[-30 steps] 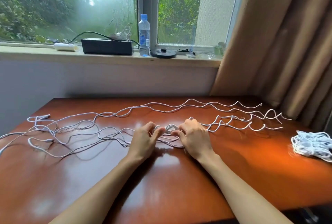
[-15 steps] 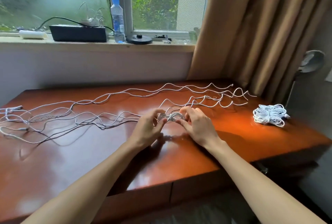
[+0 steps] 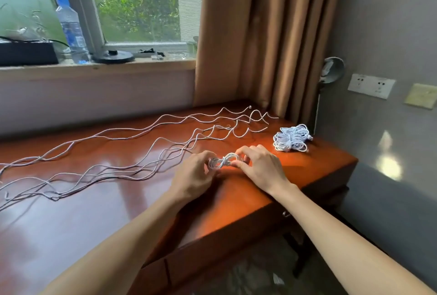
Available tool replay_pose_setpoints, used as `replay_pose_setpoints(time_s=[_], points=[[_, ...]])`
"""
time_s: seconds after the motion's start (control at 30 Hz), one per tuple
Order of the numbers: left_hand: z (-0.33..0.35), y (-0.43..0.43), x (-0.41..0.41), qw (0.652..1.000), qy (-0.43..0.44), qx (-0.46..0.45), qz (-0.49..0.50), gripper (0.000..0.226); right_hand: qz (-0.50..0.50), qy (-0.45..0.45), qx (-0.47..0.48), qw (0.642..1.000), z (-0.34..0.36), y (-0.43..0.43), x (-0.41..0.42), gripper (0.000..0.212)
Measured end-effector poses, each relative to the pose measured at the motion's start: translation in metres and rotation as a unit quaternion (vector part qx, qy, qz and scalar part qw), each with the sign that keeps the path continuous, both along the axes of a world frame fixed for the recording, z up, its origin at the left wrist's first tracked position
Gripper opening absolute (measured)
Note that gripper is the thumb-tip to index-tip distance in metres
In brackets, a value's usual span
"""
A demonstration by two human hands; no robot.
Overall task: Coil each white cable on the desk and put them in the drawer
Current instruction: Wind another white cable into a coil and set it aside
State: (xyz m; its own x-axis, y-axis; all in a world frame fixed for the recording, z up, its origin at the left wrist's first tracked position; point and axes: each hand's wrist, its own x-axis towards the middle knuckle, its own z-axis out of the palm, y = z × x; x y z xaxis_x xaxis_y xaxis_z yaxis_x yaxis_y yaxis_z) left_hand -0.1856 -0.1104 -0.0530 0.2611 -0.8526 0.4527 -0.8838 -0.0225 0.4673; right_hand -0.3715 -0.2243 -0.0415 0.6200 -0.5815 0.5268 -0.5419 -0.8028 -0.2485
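both hands are pinching a small coil of white cable (image 3: 222, 162) between them, low over the desk (image 3: 236, 202) near its right front corner. the left hand (image 3: 191, 176) is curling its thumb and fingers round the coil's left loop, and the right hand (image 3: 262, 169) is nipping the right loop between thumb and forefinger, with its other fingers arching over it. the coil is looking like a figure of eight, cinched in the middle. whether it is touching the wood or hanging just clear of it, i cannot tell from where i am standing. several loose white cables (image 3: 142, 150) are lying uncoiled across the desk in wavy lines, running from the left edge toward the far right corner and crossing one another in places; their nearest strands are passing just behind the left hand. one finished bundle (image 3: 292, 138) of white cable is sitting on the desk's right end, beyond the right hand and apart from it, near the curtain (image 3: 272, 34). the curtain is hanging in brown folds down to the desk's back corner. on the windowsill (image 3: 142, 64) a water bottle (image 3: 71, 32) with a blue cap is standing upright, with a black box (image 3: 26, 53) to its left and a flat black disc (image 3: 113, 57) just to its right. a white wall socket (image 3: 371, 86) is showing on the grey wall to the right of the curtain.
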Motion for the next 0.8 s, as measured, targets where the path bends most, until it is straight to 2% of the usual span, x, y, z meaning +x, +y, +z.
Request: replay_pose_setpoints(time_s=[0.27, 0.47, 0.8], points=[[0.009, -0.059, -0.040, 0.999, -0.015, 0.026, -0.013, 0.030, -0.063, -0.007, 0.044, 0.997, -0.003, -0.039, -0.047, 0.026], [0.003, -0.091, -0.067, 0.999, 0.012, 0.039, -0.033, 0.023, -0.110, 0.000, 0.055, 0.992, -0.008, -0.066, -0.072, 0.020], [0.000, -0.137, -0.082, 0.996, 0.008, 0.068, -0.048, 0.031, -0.171, -0.080, 0.121, 0.975, -0.015, -0.097, -0.094, 0.030]])
